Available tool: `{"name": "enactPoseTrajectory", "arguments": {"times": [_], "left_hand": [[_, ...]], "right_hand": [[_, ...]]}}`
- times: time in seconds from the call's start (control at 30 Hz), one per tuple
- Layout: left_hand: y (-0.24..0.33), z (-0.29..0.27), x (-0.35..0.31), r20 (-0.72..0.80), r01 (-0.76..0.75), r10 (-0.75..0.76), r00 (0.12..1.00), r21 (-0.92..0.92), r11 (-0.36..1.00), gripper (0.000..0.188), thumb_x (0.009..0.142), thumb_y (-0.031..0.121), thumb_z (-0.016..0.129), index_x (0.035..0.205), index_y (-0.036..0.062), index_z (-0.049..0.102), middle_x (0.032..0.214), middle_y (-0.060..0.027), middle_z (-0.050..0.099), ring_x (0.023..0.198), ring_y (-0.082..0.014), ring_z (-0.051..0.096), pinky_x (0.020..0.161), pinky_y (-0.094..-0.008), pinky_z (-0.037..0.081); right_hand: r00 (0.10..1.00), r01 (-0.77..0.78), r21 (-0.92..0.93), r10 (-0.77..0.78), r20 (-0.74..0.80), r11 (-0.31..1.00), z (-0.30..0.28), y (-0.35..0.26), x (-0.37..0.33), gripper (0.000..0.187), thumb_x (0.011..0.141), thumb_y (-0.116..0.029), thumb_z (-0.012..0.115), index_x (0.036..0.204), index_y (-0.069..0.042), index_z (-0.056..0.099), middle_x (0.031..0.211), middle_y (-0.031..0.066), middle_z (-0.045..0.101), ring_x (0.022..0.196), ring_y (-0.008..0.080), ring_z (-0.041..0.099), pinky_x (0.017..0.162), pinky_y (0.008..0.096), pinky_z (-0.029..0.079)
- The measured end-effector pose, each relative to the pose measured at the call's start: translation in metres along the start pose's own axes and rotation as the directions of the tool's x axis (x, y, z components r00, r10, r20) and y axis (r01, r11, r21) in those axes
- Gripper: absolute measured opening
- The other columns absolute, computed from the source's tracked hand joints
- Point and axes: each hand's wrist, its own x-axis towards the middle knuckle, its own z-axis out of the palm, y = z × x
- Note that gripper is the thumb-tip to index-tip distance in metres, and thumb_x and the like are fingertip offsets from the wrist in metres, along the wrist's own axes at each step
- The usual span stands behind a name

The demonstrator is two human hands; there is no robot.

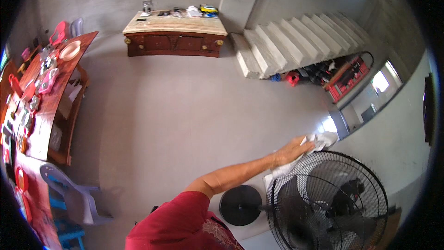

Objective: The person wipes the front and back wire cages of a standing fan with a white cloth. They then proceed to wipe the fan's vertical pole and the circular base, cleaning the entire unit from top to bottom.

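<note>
My left arm, in a red short sleeve, reaches across toward the right. My left hand (293,152) is closed on a white cloth (325,140), bunched past the fingertips and hanging below the palm. The hand and cloth are at the upper left rim of a black fan cage (326,201). Dark blades show through its wire grille. A round black disc (240,205), which looks like the fan's base, lies on the floor to the left of the cage. My right hand is not visible.
A long reddish wooden table (46,125) with many items runs along the left, beside a grey plastic chair (76,196) and a blue stool (69,236). A marble-topped cabinet (175,25) stands at the back. Concrete stairs (296,41) rise at the back right, with things stored underneath.
</note>
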Motion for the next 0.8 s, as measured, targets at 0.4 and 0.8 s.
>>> {"name": "enactPoseTrajectory", "arguments": {"times": [0.4, 0.8], "left_hand": [[0.101, 0.048, 0.038, 0.451, -0.455, 0.235, 0.861, 0.475, 0.753, 0.061, 0.083, 0.05, 0.053, 0.132, 0.0144, 0.048, 0.129, -0.0138, 0.05, 0.119, -0.0308, 0.042, 0.104, -0.0431, 0.032], [-0.019, -0.032, 0.047, 0.478, 0.007, -0.173, 0.861, 0.33, 0.944, 0.053, 0.088, 0.037, 0.053, 0.129, 0.0037, 0.047, 0.12, -0.0158, 0.053, 0.11, -0.0278, 0.047, 0.097, -0.0361, 0.036]], "right_hand": [[0.955, -0.226, -0.008, 0.223, 0.194, 0.974, 0.0, 0.022, -0.026, 0.052, 0.097, -0.037, 0.037, 0.131, 0.003, 0.044, 0.135, 0.0194, 0.044, 0.126, 0.0346, 0.04, 0.107, 0.0446, 0.026], [0.938, -0.311, -0.183, 0.333, 0.1, 0.933, 0.029, -0.106, 0.03, 0.049, 0.095, -0.034, 0.037, 0.126, 0.003, 0.048, 0.136, 0.0221, 0.039, 0.129, 0.0363, 0.034, 0.108, 0.0481, 0.022]]}}
